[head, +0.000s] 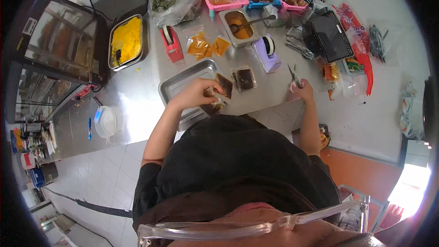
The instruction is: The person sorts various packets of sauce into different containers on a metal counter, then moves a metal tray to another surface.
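My left hand (200,92) grips small clear plastic packets of dark sauce (224,84) over the near right part of a shallow metal tray (166,87). The fingers hide part of the packets, so how many are held is unclear. To the right of the tray, flat dark sauce packets (244,78) lie on the steel table. My right hand (304,92) is at the table's front edge, holding scissors (294,79) by their pinkish handles. Their blades point away from me and are spread apart.
Behind the tray are a red tape dispenser (172,46), orange packets (199,45), a metal container (254,38) with a ladle, and a purple tape dispenser (269,58). A yellow-filled tray (127,37) and glass display cabinet (61,37) stand left. A dark tablet (331,36) stands right.
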Tool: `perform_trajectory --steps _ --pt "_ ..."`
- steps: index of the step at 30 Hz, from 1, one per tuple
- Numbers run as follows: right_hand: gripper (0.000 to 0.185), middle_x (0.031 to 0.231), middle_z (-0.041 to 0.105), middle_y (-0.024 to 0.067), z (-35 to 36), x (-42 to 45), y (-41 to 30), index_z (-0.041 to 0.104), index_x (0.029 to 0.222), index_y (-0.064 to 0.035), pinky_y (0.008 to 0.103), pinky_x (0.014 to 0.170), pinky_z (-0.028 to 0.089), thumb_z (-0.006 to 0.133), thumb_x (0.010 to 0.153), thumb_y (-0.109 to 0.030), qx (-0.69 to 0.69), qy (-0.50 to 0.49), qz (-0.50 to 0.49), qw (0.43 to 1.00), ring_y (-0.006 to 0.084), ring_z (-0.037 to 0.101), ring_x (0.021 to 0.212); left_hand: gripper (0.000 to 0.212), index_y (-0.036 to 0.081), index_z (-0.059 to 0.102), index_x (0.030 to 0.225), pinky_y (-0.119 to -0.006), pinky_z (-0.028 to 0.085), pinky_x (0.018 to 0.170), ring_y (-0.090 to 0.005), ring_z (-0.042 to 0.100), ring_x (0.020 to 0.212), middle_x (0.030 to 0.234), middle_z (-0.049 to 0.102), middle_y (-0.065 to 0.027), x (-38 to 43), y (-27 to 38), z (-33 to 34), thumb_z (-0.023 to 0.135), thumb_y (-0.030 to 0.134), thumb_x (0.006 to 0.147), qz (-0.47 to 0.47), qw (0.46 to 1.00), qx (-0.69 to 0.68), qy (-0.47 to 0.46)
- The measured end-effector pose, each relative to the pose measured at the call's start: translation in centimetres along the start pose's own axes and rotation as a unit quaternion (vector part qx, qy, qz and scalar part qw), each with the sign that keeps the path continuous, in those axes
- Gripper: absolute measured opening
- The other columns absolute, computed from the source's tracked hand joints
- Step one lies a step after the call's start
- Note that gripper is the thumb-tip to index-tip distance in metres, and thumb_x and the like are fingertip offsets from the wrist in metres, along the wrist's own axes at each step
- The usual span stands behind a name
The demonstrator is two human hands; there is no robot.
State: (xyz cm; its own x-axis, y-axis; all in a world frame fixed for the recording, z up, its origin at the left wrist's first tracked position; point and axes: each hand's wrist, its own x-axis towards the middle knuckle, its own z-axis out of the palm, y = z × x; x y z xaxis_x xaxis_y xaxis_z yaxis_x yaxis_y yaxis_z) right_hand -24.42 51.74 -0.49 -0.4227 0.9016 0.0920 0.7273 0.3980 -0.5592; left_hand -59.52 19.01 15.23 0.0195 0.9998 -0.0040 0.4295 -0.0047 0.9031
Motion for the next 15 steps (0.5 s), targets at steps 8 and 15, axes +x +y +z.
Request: perform_trajectory --steps 8,15 --pt "0.028 0.096 0.061 0.0226 -2.8 0.2 -7.2 0.06 0.101 0.0016 0.0367 0.074 0.047 0.06 0.074 -0.006 -0.055 0.124 0.002 0.991 0.0357 0.061 0.087 0.026 0.004 0.062 0.095 -0.03 0.048 0.068 -0.0199 0.062 0.078 0.088 0.065 -0.0083 7.2 1.8 2.5 0.066 0.004 0.07 0.044 0.991 0.04 -0.117" --pt "0.031 0.103 0.061 0.01 -3.2 -1.1 -13.9 0.057 0.109 -0.0013 0.0311 0.087 0.043 0.064 0.079 -0.008 0.334 -0.111 -0.182 0.918 0.0217 0.057 0.1 0.027 0.005 0.062 0.097 -0.032 0.047 0.064 -0.0221 0.061 0.074 0.088 0.065 -0.009 11.3 2.9 4.5 0.066 0.005 0.07 0.023 0.984 0.057 -0.167"
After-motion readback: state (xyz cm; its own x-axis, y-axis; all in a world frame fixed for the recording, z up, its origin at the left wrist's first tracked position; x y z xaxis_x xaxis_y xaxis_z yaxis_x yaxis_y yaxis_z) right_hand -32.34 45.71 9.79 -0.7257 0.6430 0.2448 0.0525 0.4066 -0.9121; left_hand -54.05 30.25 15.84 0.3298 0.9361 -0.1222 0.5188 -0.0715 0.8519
